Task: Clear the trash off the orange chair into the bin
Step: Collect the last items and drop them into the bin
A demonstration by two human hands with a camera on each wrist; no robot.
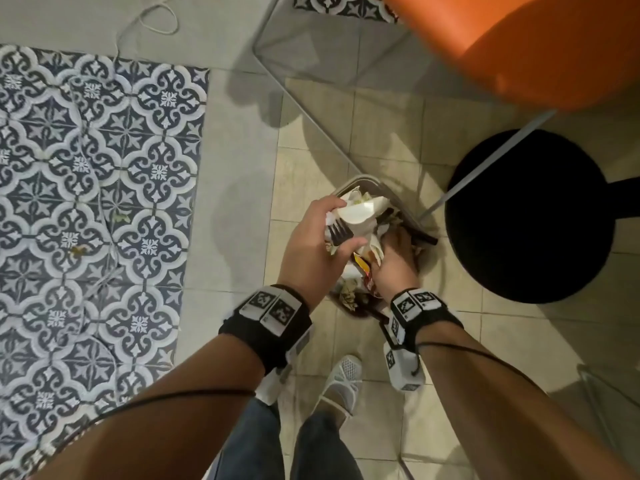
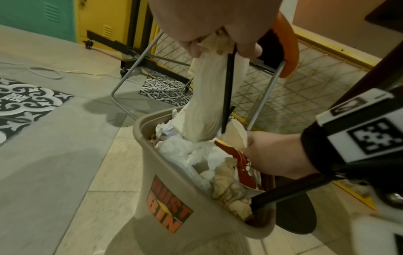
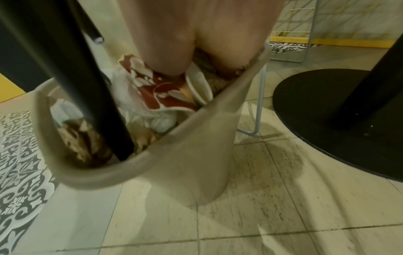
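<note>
A beige bin [image 1: 360, 183] marked "DUST BIN" [image 2: 170, 212] stands on the floor, heaped with crumpled paper. Just above it my left hand [image 1: 322, 233] grips a white wad of paper trash [image 2: 207, 96] together with a black plastic fork [image 1: 340, 233]. Inside the bin, my right hand [image 1: 394, 258] has its fingers down in the heap, and a red printed wrapper [image 3: 152, 89] and a white paper plate [image 3: 198, 89] sit between its thumb and fingers. The orange chair [image 1: 502, 46] is at the upper right; its seat top is out of view.
A black round table base [image 1: 530, 216] sits right of the bin. The chair's grey metal legs [image 1: 311, 123] run past the bin's far side. Patterned tiles [image 1: 86, 168] lie to the left, a white cable [image 1: 152, 19] at top, my white shoe [image 1: 341, 382] below.
</note>
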